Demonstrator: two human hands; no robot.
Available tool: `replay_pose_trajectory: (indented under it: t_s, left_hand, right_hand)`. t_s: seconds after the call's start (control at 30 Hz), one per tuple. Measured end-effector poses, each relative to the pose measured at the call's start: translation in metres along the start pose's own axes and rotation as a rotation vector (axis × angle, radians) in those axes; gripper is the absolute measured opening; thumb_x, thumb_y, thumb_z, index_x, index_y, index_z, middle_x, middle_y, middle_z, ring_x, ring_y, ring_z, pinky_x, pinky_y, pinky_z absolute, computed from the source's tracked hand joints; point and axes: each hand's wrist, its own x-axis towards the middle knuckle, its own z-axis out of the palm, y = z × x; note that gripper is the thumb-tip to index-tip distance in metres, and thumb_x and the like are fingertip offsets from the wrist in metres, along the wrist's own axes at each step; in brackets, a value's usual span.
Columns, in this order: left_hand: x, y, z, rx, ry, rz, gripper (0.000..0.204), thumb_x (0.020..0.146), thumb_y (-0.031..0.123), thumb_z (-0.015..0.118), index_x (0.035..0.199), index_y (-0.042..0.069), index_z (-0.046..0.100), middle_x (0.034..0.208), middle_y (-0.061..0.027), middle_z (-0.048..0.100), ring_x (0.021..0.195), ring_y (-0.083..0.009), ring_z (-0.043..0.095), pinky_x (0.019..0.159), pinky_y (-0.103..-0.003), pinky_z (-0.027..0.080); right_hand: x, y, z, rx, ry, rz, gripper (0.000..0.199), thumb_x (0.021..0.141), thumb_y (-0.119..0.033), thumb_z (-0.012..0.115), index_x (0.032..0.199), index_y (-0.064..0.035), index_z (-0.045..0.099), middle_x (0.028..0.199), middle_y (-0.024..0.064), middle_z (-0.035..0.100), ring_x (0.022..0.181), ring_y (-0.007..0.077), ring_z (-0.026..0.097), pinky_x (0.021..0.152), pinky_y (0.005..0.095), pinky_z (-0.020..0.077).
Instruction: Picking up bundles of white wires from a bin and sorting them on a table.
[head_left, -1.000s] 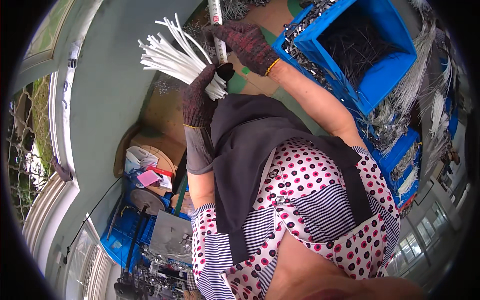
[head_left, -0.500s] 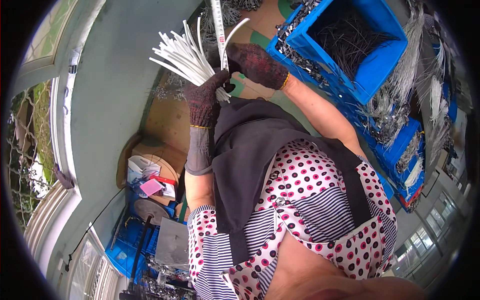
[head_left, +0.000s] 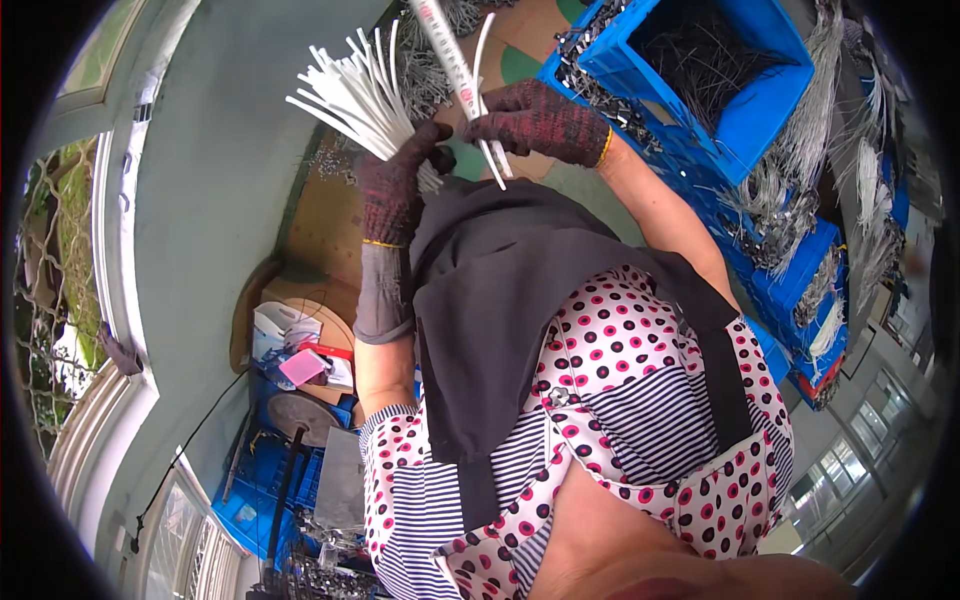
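Right hand (head_left: 540, 122), gloved, pinches one white tube (head_left: 480, 48) against the tape (head_left: 447, 45) at its fingertips. Tube and tape aren't parallel: tape runs up and left, tube's top end bows up and right, tail pokes out below the fingers toward the apron (head_left: 500, 260). They meet at the pinch.

Left hand (head_left: 388, 190), also gloved, is closed around the bundle (head_left: 362, 95), just left of the right hand; fingertips near, not touching. Bundle's long axis goes up-left, fanned at the top, short ends below the thumb. So single tube and tape sit on the right hand's side, bundle on the left's.

Farther right: blue bin (head_left: 768, 130), dark strands (head_left: 700, 62) inside.
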Motion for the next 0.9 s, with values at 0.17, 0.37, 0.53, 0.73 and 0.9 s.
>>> replay_pose_trajectory:
  t_s: [0.17,0.37,0.53,0.73,0.9]
  left_hand:
    - [0.020,-0.019,-0.008,0.038,-0.123,0.098,0.023,0.082,0.010,0.074,0.100,-0.005,0.071,0.077,-0.0103,0.070,0.062,-0.0157,0.064,0.056,-0.031,0.051]
    - [0.009,-0.002,0.006,0.024,-0.099,-0.068,0.024,0.081,0.017,0.078,0.090,-0.004,0.070,0.073,-0.0094,0.067,0.060,-0.0156,0.064,0.053,-0.028,0.050]
    - [0.015,-0.019,0.004,0.314,-0.139,0.151,0.031,0.073,0.020,0.083,0.087,-0.004,0.071,0.071,-0.0106,0.069,0.057,-0.0168,0.064,0.052,-0.029,0.051]
    - [0.016,-0.007,0.014,0.340,-0.079,0.019,0.026,0.076,0.018,0.078,0.091,-0.003,0.073,0.077,-0.0107,0.072,0.062,-0.0163,0.067,0.056,-0.029,0.054]
    - [0.027,-0.013,0.016,0.108,-0.041,-0.014,0.024,0.082,0.018,0.072,0.092,-0.003,0.073,0.070,-0.0099,0.069,0.058,-0.0157,0.064,0.053,-0.030,0.050]
  right_hand:
    - [-0.006,0.005,0.011,-0.183,-0.050,0.063,0.036,0.088,-0.039,0.071,0.088,-0.0036,0.073,0.062,0.0002,0.057,0.057,0.0068,0.051,0.053,0.0268,0.0419]
    - [-0.001,0.057,0.017,-0.207,-0.114,-0.165,0.027,0.091,-0.032,0.068,0.106,-0.0099,0.075,0.073,0.0063,0.066,0.063,0.0113,0.059,0.058,0.0293,0.0475]
    - [0.006,0.062,0.013,-0.720,-0.069,-0.889,0.028,0.091,-0.029,0.067,0.106,-0.0055,0.072,0.076,0.0104,0.067,0.067,0.0146,0.062,0.061,0.0327,0.0499]
    - [-0.004,0.033,0.017,-0.098,-0.151,0.161,0.036,0.088,-0.032,0.072,0.107,-0.0002,0.071,0.069,0.0070,0.066,0.056,0.0121,0.060,0.052,0.0283,0.0486]
    - [-0.001,0.025,0.011,0.047,-0.125,0.187,0.038,0.090,-0.030,0.071,0.112,0.0016,0.068,0.078,0.0049,0.067,0.062,0.0090,0.060,0.057,0.0235,0.0500]
